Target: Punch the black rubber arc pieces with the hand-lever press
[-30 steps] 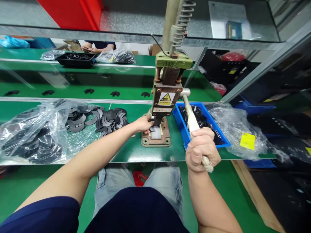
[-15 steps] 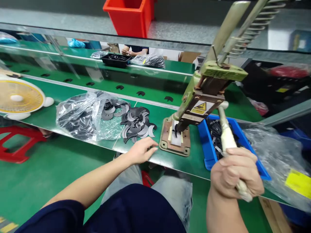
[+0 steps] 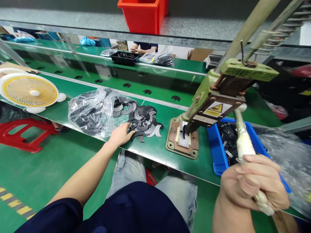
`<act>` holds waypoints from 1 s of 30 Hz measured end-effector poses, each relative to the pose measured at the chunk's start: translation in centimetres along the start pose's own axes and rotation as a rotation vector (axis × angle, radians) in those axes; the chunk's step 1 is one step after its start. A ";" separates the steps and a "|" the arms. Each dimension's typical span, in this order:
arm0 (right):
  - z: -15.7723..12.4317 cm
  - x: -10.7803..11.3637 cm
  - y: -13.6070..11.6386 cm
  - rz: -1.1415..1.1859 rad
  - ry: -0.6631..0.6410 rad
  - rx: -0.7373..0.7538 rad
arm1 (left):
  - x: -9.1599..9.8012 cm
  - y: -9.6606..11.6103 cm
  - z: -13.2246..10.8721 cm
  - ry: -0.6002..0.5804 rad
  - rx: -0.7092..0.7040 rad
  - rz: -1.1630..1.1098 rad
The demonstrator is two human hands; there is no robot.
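Note:
My right hand is wrapped round the pale, wrapped handle of a green hand press. A small black piece stands on a light plate beneath the press ram. Over at the left edge of a pile of curved black and grey pieces, my left hand reaches in with thumb and fingers apart. Its fingertips touch or nearly touch the pieces, and I see none held. Beside that hand lies a clear plastic bag with more dark pieces inside.
A blue bin of black parts stands right of the press, with plastic bags beyond. A fan lies at the left. Black pieces line the green belt behind. Overhead sits a red bin. Across, another person's hands show.
My left hand has moved left from beside the press base to the pile's left edge. My right hand keeps its hold on the handle. The view has shifted slightly.

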State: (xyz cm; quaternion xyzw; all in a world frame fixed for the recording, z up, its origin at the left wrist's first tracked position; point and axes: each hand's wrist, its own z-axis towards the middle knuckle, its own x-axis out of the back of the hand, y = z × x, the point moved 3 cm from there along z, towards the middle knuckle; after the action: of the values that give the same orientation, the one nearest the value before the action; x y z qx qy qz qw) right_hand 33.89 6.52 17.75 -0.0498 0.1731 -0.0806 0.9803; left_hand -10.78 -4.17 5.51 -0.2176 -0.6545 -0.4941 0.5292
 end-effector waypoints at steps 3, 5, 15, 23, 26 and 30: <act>0.0 -0.1 -0.4 -0.016 -0.037 -0.005 | -0.6 0.1 1.4 -0.086 0.073 -0.080; 0.1 -0.2 -0.9 -0.034 -0.052 -0.024 | -0.8 -0.3 1.9 -0.152 0.136 -0.175; 0.5 -0.8 -2.3 -0.079 -0.085 -0.104 | -0.7 6.0 1.6 -0.288 0.113 -0.812; 0.9 -0.3 -3.1 -0.101 -0.212 -0.158 | -6.7 21.0 1.6 -0.573 -0.095 -0.692; 1.0 0.1 -3.3 -0.119 -0.243 -0.180 | -8.1 23.3 1.7 -0.646 -0.119 -0.778; 0.9 0.1 -3.4 -0.118 -0.255 -0.186 | -8.1 22.5 2.4 -0.677 -0.018 -0.971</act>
State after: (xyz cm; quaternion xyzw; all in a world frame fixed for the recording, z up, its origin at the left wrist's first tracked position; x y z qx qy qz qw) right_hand 33.87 3.26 19.00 -0.1604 0.0507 -0.1147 0.9791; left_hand 9.01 9.25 7.62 -0.0432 -0.8073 -0.5885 0.0021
